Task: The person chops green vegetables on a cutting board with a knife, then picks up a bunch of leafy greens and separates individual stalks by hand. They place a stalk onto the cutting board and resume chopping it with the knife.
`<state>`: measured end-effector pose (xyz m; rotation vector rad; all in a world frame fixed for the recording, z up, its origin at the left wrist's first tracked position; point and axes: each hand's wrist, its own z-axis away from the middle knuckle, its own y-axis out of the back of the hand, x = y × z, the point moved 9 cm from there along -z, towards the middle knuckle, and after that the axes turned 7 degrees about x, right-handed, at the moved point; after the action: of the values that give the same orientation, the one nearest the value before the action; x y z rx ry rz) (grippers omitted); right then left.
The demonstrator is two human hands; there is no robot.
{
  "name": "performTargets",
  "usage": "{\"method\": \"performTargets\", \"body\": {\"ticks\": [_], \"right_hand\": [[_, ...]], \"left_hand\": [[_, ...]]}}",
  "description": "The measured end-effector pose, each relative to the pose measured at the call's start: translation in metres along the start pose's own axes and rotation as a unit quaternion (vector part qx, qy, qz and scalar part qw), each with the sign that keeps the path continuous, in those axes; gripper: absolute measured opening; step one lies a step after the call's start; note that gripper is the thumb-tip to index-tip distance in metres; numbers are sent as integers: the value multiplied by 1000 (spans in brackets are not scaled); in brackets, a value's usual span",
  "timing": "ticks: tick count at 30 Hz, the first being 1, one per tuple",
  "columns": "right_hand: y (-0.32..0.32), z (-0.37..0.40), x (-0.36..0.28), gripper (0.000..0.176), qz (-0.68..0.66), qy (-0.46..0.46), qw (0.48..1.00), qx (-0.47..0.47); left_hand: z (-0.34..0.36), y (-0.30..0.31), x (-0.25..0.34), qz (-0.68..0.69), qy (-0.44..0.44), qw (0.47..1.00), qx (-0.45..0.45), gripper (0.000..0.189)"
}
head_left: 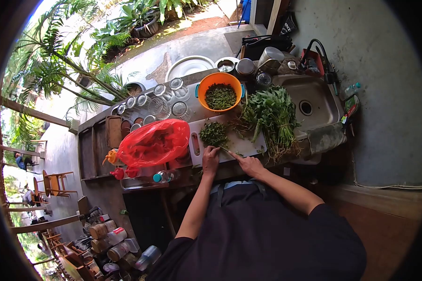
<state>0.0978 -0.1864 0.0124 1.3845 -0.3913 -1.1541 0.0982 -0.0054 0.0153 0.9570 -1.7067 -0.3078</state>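
My right hand (251,166) is closed around the handle of a knife (228,151), whose blade points left over the lower edge of a white cutting board (244,148). Close to the knife's tip, my left hand (210,159) has its fingers drawn together; what is between them, if anything, is too small to make out. A heap of chopped greens (213,134) lies on the board just above my left hand. Whole leafy greens with roots (274,114) are piled over the board's right end. Behind the board, an orange colander (203,97) holds more chopped greens.
A red plastic bag (154,143) lies left of the board, with a bottle with a turquoise cap (166,176) below it. Several upturned glasses (179,109) stand behind the bag. To the right is a metal sink (318,96); jars (245,68) stand along the back.
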Motion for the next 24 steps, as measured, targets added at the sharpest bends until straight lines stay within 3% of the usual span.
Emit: {"method": "performTargets", "body": {"ticks": [13,19,24], "right_hand": [[32,-6,-15,57,-9,3,999,-38],[41,-6,-23,64,8,6,998,-69],[24,-10,-14,57,-20,10,999,-41]], "left_hand": [[-1,3,2,-3,1,1000,-7,20],[-1,2,1,3,-5,1000,-6,20],[0,-1,-2,2,-2,1000,-12,22]]}}
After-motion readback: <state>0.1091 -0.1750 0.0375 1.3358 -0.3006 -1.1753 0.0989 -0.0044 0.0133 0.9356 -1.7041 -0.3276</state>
